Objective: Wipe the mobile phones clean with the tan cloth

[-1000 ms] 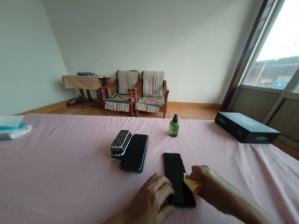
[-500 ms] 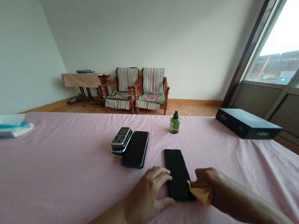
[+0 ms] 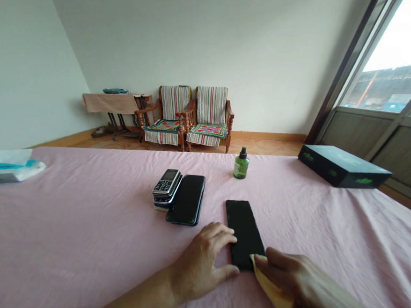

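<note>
A black smartphone (image 3: 244,231) lies flat on the pink cloth, screen up. My left hand (image 3: 209,257) rests at its left side, thumb and fingers apart, the fingertips touching that edge. In my right hand (image 3: 287,275), fingers closed, is a yellow cloth (image 3: 271,290); its tip lies on the phone's lower right corner. Farther left, a second dark smartphone (image 3: 187,200) lies beside a small stack topped by a silver keypad phone (image 3: 166,182). The lower items of that stack are mostly hidden.
A green bottle with a black top (image 3: 240,164) stands beyond the phones. The pink cloth (image 3: 91,237) covers the table. At the far right sits a black box (image 3: 343,165), at the left a tissue pack (image 3: 12,168). Two wooden chairs (image 3: 207,111) are against the wall.
My right hand and the yellow cloth have moved toward me and slightly left, at the phone's lower end. My left hand stays at the phone's edge. The view has tilted slightly down.
</note>
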### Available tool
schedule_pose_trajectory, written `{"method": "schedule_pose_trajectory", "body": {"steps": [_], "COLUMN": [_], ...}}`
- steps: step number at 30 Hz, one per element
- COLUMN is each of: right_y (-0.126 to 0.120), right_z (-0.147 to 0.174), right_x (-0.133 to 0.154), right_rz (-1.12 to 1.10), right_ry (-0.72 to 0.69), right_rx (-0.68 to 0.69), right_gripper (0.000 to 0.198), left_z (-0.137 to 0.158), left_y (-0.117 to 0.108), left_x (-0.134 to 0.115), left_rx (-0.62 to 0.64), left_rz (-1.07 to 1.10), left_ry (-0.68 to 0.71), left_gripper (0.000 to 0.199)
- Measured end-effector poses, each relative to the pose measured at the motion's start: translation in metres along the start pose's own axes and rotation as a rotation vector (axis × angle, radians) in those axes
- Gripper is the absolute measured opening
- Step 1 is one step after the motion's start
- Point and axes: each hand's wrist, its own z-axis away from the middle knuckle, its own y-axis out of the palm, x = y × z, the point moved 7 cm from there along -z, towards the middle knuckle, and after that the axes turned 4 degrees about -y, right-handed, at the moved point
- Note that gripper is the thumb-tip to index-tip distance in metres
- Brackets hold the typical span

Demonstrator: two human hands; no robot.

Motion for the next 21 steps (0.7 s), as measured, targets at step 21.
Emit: {"method": "schedule_pose_trajectory", "body": {"steps": [21], "right_y": [-0.001], "right_z": [-0.048], "right_x": [0.000], "right_rz": [-0.210], "right_ry": [0.116], "right_rx": [-0.149], "right_gripper": [0.026], "left_z": [0.001], "left_y": [-0.001], "left_x": [0.005], "left_rx": [-0.043], "left_rz": [0.090], "left_ry": [-0.020], "left_gripper": [0.092]}}
